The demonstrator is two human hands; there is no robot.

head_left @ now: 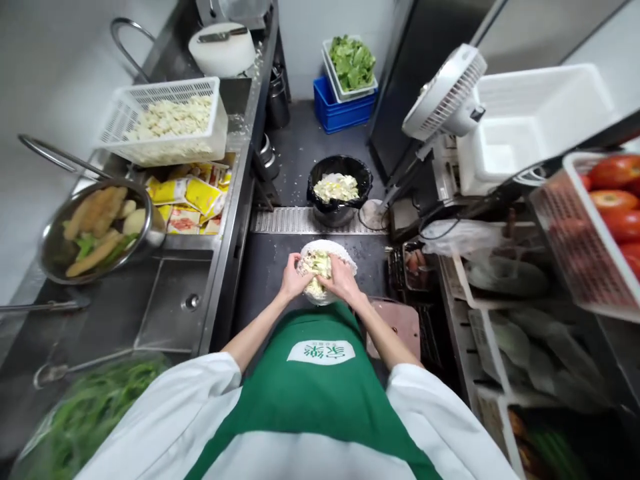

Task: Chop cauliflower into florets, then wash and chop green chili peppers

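Low in front of my green apron, a round white basket [349, 255] with a perforated rim holds pale green and white cauliflower pieces [319, 264]. My left hand [294, 279] curls at the left side of the pieces, its thumb turned inward. From the right, my right hand [341, 277] closes over them with its thumb towards the left one. Both hands grip cauliflower above or within the basket; fingertips are partly hidden. Just beyond stands a bin [340, 217] lined with a black bag, with pale vegetable scraps [336, 188] inside.
At left, a steel counter carries a white crate [173, 150] of cauliflower pieces, yellow packets [200, 197] and a steel bowl [150, 223] of vegetables. A fan [440, 93], shelves and a tomato crate [575, 227] line the right. Leafy greens [353, 63] sit in stacked crates ahead.
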